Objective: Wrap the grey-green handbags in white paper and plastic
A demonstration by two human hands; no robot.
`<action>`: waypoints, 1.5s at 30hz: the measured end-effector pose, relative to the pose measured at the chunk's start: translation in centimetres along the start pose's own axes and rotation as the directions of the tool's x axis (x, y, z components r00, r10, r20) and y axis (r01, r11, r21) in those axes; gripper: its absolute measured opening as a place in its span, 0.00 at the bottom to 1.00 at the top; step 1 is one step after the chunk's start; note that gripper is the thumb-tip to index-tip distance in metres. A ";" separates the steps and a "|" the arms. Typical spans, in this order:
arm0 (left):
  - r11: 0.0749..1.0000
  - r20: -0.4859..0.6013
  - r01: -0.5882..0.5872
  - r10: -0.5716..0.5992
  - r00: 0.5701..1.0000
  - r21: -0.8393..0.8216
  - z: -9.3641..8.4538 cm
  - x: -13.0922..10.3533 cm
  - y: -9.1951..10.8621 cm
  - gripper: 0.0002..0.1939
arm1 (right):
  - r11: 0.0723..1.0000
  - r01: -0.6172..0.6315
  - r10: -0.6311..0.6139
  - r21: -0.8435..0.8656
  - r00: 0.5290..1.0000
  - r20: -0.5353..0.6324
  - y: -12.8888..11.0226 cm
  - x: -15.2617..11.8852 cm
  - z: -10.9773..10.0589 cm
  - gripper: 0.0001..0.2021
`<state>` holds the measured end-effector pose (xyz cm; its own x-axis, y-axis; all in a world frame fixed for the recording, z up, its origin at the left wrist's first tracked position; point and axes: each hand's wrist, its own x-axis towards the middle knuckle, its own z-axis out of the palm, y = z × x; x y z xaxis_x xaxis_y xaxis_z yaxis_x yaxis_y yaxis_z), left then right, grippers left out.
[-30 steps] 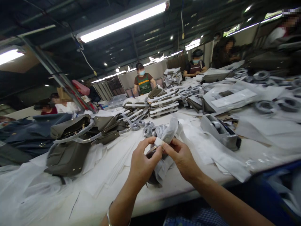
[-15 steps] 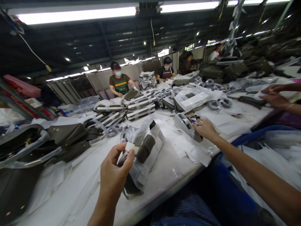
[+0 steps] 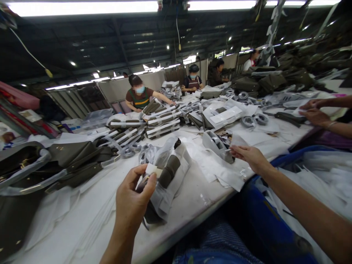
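Note:
My left hand [image 3: 134,194] is closed, with thumb and fingers pinching a small white card [image 3: 152,169] against an olive-brown leather piece [image 3: 169,170]. The piece is partly wrapped in translucent white sheeting and rests on the table's near side. Beside it to the right, a grey tape dispenser [image 3: 216,146] stands on white sheets [image 3: 217,170]. My right hand [image 3: 251,158] is at the dispenser's right end, its fingertips pinched together. A translucent strip of tape [image 3: 238,140] appears to rise from those fingertips, though its edges are hard to make out.
Dark olive bags [image 3: 71,157] with wrapped handles lie at the left. Stacked wrapped pieces [image 3: 162,123] and tape rolls [image 3: 249,121] lie beyond. A blue-lined bin [image 3: 264,209] stands at the right. A co-worker's hands [image 3: 316,112] are at the right; other people sit across the table.
My right hand has drawn back to the right from the dispenser, and a translucent strip now shows at its fingers. My left hand keeps its grip. A person opposite has stretched an arm over the stack.

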<state>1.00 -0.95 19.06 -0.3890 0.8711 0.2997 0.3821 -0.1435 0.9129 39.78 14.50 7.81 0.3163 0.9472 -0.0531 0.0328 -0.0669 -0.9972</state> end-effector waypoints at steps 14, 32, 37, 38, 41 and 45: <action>0.996 0.049 -0.040 0.044 0.998 -0.080 0.0 0.5 -0.5 0.18 | 0.975 0.219 -0.203 -0.030 0.942 0.269 -2.8 -9.1 4.8 0.20; 0.843 -0.089 -0.487 0.516 0.852 0.227 1.1 -0.6 -1.9 0.11 | 0.932 0.358 -0.308 0.046 0.722 0.619 -10.8 -17.9 17.7 0.18; 0.810 -0.070 -0.526 0.559 0.826 0.259 1.1 -0.5 -2.2 0.12 | 0.899 0.436 -0.314 -0.028 0.690 0.652 -10.4 -17.4 16.9 0.17; 0.807 -0.063 -0.527 0.560 0.826 0.265 1.1 -0.5 -2.2 0.12 | 0.894 0.446 -0.314 -0.039 0.686 0.656 -10.2 -17.4 16.8 0.16; 0.790 -0.054 -0.540 0.577 0.815 0.291 1.1 -0.6 -2.2 0.12 | 0.912 0.408 -0.282 -0.025 0.673 0.684 -9.6 -17.2 16.4 0.13; 0.701 -0.021 -0.619 0.667 0.744 0.354 1.3 -0.7 -2.3 0.13 | 0.988 0.148 -0.131 0.045 0.645 0.753 -9.0 -17.2 16.0 0.15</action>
<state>1.50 -0.56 16.42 -0.0519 0.5429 0.8382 0.8057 -0.4731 0.3564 18.88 3.86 16.91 -0.5146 0.8555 0.0569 0.0362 0.0880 -0.9955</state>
